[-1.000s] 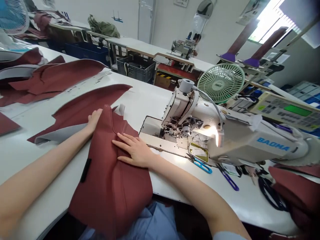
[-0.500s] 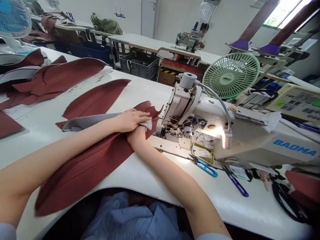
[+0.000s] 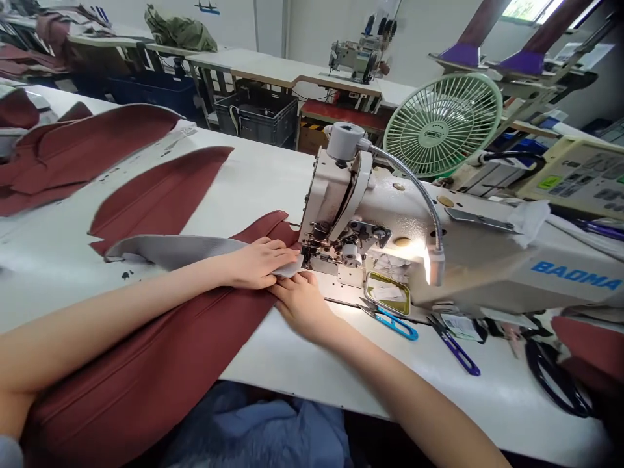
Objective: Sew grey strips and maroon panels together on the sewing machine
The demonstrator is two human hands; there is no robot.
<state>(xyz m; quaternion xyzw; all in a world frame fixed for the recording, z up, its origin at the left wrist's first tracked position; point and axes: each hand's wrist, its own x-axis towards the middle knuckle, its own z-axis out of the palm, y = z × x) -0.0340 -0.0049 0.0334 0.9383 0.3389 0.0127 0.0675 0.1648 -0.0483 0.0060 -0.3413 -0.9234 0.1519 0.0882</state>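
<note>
A long maroon fabric panel (image 3: 180,344) with a stitched line stretches from the lower left to the sewing machine (image 3: 336,195). Another maroon piece with its grey backing (image 3: 180,249) turned up lies against it, and their edges meet near the needle. My left hand (image 3: 260,262) lies over this grey edge, fingers together and pointing at the presser foot, closed on the layers. Just beside it, my right hand (image 3: 302,302) grips the near edge of the maroon panel with bent fingers. Its fingertips are partly hidden.
A loose maroon panel (image 3: 160,188) and a maroon pile (image 3: 97,149) lie at left. Blue thread snips (image 3: 394,323), purple snips (image 3: 455,351) and a small tray (image 3: 389,292) sit right of the needle. A green fan (image 3: 441,130) stands behind the machine.
Both hands have brought the fabric edge up to the needle area. My right hand has come out from under the left and now sits to its right. The view has shifted slightly.
</note>
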